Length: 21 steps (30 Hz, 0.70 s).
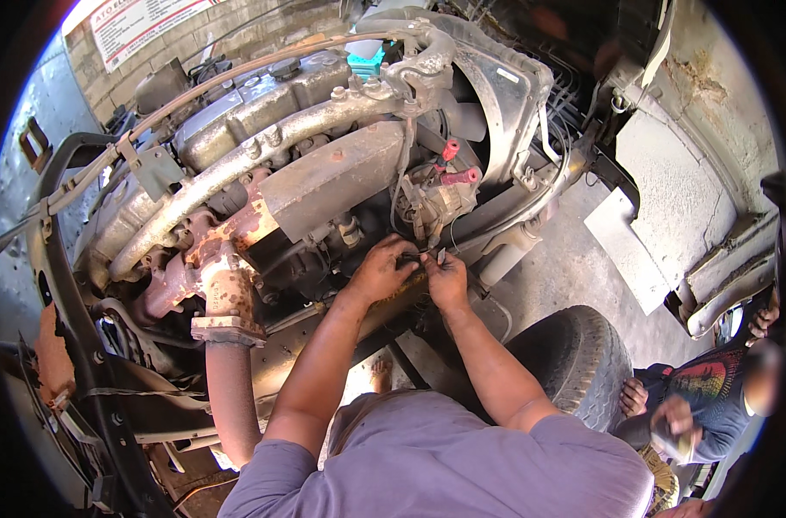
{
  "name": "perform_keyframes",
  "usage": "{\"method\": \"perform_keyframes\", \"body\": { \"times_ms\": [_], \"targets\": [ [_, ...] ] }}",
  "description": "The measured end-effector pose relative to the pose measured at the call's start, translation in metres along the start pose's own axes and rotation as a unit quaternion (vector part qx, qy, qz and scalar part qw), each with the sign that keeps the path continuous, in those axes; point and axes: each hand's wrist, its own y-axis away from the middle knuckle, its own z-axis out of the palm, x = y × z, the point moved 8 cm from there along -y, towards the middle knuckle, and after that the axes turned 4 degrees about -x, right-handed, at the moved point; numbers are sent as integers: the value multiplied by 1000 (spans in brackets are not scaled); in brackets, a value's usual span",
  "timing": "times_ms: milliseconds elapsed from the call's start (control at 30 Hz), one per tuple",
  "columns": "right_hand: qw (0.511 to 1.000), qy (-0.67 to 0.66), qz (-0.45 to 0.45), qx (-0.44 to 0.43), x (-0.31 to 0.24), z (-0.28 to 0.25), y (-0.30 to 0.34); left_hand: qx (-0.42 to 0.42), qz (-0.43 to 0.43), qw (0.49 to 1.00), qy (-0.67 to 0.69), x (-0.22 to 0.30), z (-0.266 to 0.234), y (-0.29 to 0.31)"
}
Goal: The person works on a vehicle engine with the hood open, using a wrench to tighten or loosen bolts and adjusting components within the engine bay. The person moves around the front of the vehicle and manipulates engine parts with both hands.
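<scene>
Both my hands meet just below the alternator (445, 200) on the side of an engine. My left hand (380, 271) has its fingers bent together at the end of a thin dark piece that looks like a wire. My right hand (447, 281) pinches the same spot, and a small pale, flat sliver (441, 256) sticks up between its fingers. What exactly the fingertips hold is too small to make out. On top of the alternator lies a tool with two red handles (460, 177), perhaps pliers.
A rusty exhaust pipe (230, 388) drops beside my left arm. The frame rail (306, 341) runs under my forearms. A tyre (574, 358) stands right of my right elbow. The fan shroud (505, 95) is beyond the alternator. Another person (703, 397) is at the lower right.
</scene>
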Motion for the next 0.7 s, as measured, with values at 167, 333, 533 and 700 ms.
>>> {"method": "perform_keyframes", "body": {
  "times_ms": [167, 333, 533, 700],
  "targets": [
    [999, 32, -13, 17, -4, 0, 4, -11, -26, 996, -89, -1, 1, -5],
    [999, 42, -5, 18, -4, -5, 0, 149, -9, 988, -47, 9, -12, 10],
    [994, 62, 20, 87, -3, -27, -6, 193, -225, 949, -106, -14, -49, 42],
    [990, 131, 31, 31, -3, -20, 0, 63, -233, 960, -145, -14, -51, 64]
  ]
}}
